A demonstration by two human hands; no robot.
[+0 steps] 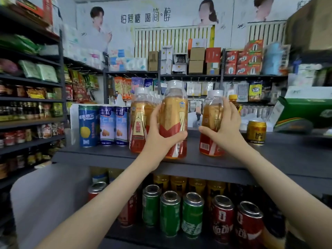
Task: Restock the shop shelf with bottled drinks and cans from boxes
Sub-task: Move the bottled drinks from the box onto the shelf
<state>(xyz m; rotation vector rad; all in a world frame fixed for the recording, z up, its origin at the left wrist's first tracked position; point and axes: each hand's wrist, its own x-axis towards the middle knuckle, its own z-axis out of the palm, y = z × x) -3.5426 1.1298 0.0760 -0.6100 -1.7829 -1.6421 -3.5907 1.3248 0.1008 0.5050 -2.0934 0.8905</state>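
On the dark top shelf (107,156) stand gold-and-red bottled drinks with clear caps. My left hand (159,133) grips the middle bottle (173,112) around its lower half, near the shelf's front edge. My right hand (225,126) holds another bottle (211,121) further right, fingers curled round its side. A third bottle of the same kind (139,121) stands just left of my left hand, with more behind it. Tall blue cans (89,125) stand in a row at the left.
A gold can (256,132) stands on the shelf right of my right hand, with an amber bottle (233,102) behind. The shelf below holds green cans (169,212) and red cans (222,218). A green box (305,112) lies at far right. Packed shelves line the left wall.
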